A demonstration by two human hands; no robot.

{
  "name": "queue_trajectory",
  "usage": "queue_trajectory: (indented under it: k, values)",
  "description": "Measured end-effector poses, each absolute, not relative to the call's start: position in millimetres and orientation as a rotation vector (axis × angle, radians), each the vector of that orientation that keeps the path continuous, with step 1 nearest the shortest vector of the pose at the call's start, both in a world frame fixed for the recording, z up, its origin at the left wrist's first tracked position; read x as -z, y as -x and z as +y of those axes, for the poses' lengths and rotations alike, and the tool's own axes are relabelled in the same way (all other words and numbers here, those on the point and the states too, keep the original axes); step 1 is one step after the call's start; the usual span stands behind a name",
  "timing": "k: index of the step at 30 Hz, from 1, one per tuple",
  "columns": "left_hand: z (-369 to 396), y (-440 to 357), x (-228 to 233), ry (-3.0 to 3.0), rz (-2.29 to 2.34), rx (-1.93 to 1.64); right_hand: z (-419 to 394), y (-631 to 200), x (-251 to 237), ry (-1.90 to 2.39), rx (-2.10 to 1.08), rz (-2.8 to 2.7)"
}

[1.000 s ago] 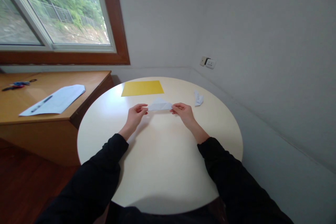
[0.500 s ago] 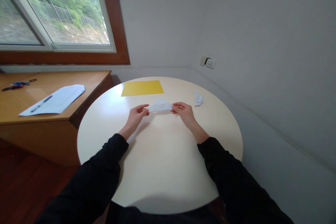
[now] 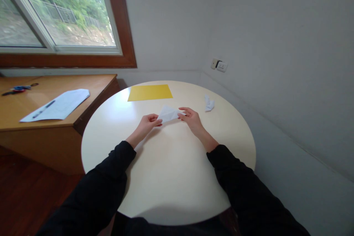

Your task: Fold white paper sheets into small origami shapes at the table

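A folded piece of white paper (image 3: 168, 113), roughly triangular with creases, is held just above the round cream table (image 3: 171, 169). My left hand (image 3: 149, 123) pinches its left corner between thumb and fingers. At the opposite end, my right hand (image 3: 192, 120) grips the right corner, with its fingers partly over the paper. The paper's left end is tilted down toward me. To the right of my right hand lies a small crumpled white paper piece (image 3: 209, 104), touched by neither hand.
A yellow sheet (image 3: 150, 93) lies flat at the table's far side. On the wooden desk (image 3: 94, 81) to the left are white paper sheets (image 3: 66, 103) with a dark pen (image 3: 44, 109) on top, and scissors (image 3: 18, 89). Walls stand behind and right, with a socket (image 3: 222, 66).
The folded paper has turned, its left end coming down and nearer to me. My left hand has shifted slightly right and closer; my right hand has moved slightly left.
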State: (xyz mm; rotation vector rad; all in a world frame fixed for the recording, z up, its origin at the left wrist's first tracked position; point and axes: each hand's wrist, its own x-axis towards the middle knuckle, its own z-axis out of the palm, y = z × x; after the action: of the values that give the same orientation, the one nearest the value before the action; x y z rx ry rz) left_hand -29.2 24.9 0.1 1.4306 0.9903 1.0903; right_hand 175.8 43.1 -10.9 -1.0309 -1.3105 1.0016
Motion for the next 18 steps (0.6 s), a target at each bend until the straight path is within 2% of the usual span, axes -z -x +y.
queue_trajectory:
  k: [18]
  values:
    - [22.6, 25.8, 1.2, -1.465, 0.900, -1.018, 40.4, -165.6, 14.9, 0.977, -1.071, -1.362]
